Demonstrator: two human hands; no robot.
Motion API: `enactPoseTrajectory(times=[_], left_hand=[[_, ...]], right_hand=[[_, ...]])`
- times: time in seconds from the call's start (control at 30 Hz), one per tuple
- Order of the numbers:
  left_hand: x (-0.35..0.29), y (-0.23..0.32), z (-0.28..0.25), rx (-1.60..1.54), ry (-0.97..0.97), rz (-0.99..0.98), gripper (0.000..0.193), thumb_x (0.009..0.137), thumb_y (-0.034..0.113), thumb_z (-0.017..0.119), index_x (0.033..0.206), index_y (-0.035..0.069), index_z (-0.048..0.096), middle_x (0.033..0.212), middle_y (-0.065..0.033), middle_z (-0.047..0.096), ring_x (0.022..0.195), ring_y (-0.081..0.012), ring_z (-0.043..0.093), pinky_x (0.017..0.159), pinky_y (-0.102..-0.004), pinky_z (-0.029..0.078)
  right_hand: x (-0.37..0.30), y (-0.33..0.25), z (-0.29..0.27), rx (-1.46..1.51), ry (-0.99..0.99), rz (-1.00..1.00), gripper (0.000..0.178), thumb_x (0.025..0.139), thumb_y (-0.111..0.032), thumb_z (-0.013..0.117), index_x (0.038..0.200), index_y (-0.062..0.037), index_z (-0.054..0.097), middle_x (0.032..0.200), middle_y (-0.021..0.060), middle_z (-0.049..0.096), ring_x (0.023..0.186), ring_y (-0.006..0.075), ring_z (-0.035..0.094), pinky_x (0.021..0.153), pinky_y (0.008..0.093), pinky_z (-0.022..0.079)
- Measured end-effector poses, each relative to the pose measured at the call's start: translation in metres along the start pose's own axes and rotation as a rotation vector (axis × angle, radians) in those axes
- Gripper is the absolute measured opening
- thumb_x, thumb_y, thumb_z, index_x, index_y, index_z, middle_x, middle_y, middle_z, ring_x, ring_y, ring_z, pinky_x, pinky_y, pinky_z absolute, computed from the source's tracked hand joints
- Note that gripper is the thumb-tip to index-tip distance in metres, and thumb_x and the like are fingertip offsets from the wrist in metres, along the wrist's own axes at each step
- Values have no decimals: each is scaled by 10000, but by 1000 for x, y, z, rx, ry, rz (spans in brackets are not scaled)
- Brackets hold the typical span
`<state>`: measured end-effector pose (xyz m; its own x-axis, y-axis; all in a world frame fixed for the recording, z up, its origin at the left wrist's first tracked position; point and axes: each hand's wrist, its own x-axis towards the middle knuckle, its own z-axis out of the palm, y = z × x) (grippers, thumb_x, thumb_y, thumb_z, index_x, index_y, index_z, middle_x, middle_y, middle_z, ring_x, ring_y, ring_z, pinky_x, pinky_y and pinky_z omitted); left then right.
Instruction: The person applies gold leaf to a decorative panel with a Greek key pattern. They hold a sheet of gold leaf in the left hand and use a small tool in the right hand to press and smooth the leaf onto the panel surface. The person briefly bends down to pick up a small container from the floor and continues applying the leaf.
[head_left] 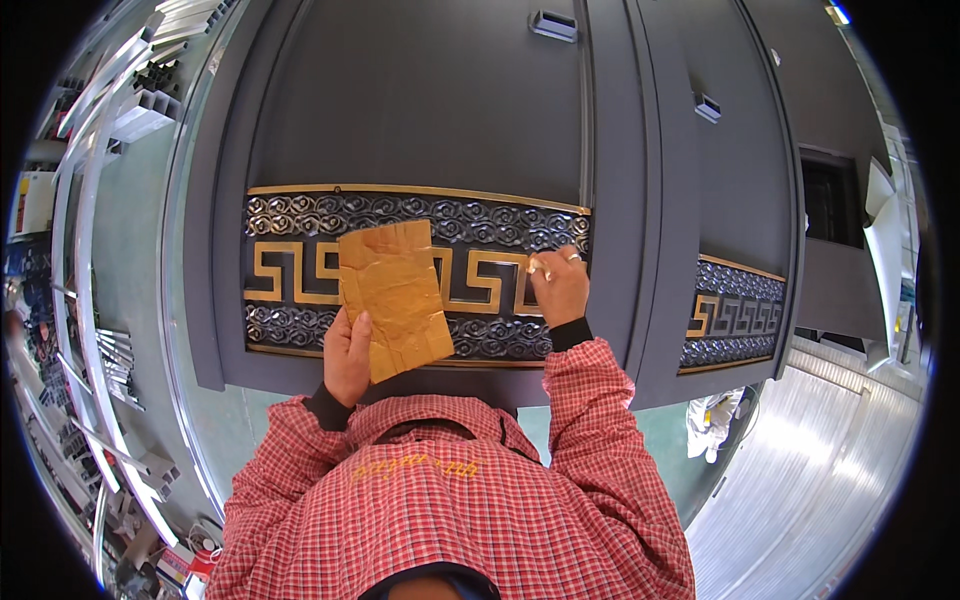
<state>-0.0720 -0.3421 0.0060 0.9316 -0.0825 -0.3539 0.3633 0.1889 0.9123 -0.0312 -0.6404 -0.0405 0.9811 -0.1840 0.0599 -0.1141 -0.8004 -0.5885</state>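
Observation:
My left hand [347, 358] grips the lower left edge of a creased, gold-brown piece of cardboard [396, 300], thumb on top. It looks smeared with gold and hides part of the panel behind it. My right hand [563, 292] is closed in a pinch on a small whitish wad [539, 267], its exact kind too small to make out. That hand rests at the right end of a gold Greek-key band [470, 282], covering some of it. Rows of dark embossed swirls [500, 222] run above and below the band, with gold trim [420, 194] along the outer edges.
The band belongs to a large dark grey door [420, 100] with a small metal bracket [555, 26]. A second door leaf [735, 190] to the right has a similar band, only partly gold. Metal profiles [145, 115] lie at the left; white crumpled material [712, 425] lies lower right.

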Motion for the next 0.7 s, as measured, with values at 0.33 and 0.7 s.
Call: enactPoseTrajectory(times=[0.33, 0.7], left_hand=[[0, -4, -2, 8, -20, -13, 322, 1000, 138, 388, 1262, -39, 449, 1160, -75, 579, 1012, -114, 546, 874, -256, 444], [-2, -1, 3, 39, -24, -6, 318, 997, 140, 399, 1250, -42, 457, 1156, -77, 580, 1008, -113, 543, 874, -254, 442]], right_hand=[[-44, 4, -6, -22, -175, -63, 114, 722, -62, 619, 825, -57, 668, 829, 132, 562, 755, 326, 585, 651, 419, 475], [-27, 1, 4, 20, -81, -15, 107, 724, -54, 633, 827, -61, 661, 832, 139, 549, 745, 326, 579, 649, 411, 478]])
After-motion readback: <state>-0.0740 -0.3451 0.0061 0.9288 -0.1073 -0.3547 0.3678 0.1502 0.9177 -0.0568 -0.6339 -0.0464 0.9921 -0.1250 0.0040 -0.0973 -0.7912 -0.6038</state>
